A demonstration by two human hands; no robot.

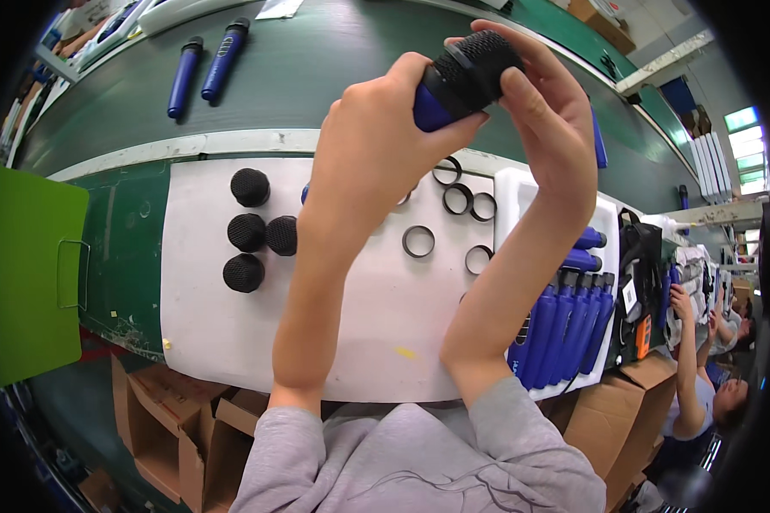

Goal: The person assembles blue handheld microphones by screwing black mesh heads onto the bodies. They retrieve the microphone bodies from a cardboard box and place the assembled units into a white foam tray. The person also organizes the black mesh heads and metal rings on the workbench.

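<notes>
Above the far edge of the white work sheet, both hands hold a microphone [475, 73] with a black mesh head and a blue body. My left hand [370, 141] is wrapped round the blue body, most of which it hides. The fingers and thumb of my right hand [560, 124] close around the mesh head. Several loose black mesh heads [250, 187] stand on the sheet left of my left forearm. Between my forearms and near the right one lie several thin black rings [418, 242]. Part of another blue item shows behind my left wrist.
A white tray [609, 342] with several blue microphone bodies [565, 329] stands at the right. Two blue microphone bodies [225, 60] lie on the dark green belt beyond. A green bin [30, 274] is at the left, cardboard boxes [175, 410] below. Other people [697, 385] sit far right.
</notes>
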